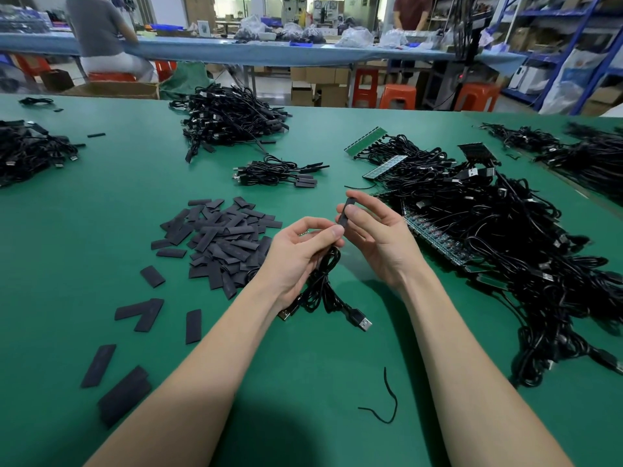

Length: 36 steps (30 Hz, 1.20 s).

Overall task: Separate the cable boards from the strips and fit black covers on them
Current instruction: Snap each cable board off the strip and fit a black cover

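My left hand [300, 251] grips a coiled black USB cable [323, 288] above the green table; the cable's plug [362, 321] hangs down toward me. My right hand [374, 237] pinches a flat black cover [347, 214] between thumb and fingers, held upright just above my left thumb. The cable's small board is hidden between the two hands. A heap of loose black covers [222, 237] lies left of my hands. To the right sits a big tangle of cables still joined to green board strips [435, 241].
A small bundle of covered cables [279, 173] lies ahead, with a larger pile [232, 119] behind it and another at the far left [30, 150]. Stray covers [145, 311] dot the near left. A black wire scrap [387, 399] lies near me. People work at a far bench.
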### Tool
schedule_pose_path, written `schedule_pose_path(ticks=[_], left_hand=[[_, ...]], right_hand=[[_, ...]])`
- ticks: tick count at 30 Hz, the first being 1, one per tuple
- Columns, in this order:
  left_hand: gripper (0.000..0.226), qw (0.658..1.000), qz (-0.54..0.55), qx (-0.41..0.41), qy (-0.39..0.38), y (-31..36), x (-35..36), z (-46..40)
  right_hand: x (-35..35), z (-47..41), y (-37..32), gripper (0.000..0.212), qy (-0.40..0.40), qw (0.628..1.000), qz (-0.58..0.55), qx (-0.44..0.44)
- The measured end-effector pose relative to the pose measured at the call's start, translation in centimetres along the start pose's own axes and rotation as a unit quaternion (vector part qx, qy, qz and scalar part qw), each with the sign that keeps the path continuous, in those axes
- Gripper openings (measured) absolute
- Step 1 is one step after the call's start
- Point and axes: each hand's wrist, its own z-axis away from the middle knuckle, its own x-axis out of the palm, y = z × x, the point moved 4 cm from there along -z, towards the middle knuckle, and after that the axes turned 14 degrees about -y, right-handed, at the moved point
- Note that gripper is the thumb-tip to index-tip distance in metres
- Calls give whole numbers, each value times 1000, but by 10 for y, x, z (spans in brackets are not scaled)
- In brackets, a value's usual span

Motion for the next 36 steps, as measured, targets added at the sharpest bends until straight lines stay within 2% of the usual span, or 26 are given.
schedule_pose_path(ticks=[7, 12, 16, 19, 24, 30, 34, 36], left_hand=[[19, 1000, 2, 6, -2, 1, 1, -4], [18, 1000, 14, 0, -1, 1, 3, -8], [12, 1000, 10, 2, 2, 3, 4, -14], [5, 999, -34, -7, 13, 6, 3, -18], [11, 984, -165, -71, -16, 14, 6, -18], [10, 945, -322, -53, 5, 50, 9, -39], [10, 881, -472, -22, -12, 85, 14, -69], [10, 834, -551, -25, -4, 97, 6, -87]], right_hand=[[-1, -2, 8, 19, -2, 993, -115, 4], [-2, -7, 11, 29, 38, 994, -99, -12], [-6, -10, 7, 17, 73, 993, -90, -21], [-7, -12, 4, 13, 86, 992, -90, -31], [-10, -16, 1, 16, 111, 988, -94, -48], [-13, -14, 7, 36, 105, 986, -129, -25], [-18, -12, 14, 39, 121, 989, -77, 36], [-16, -14, 16, 36, 119, 990, -54, 51]])
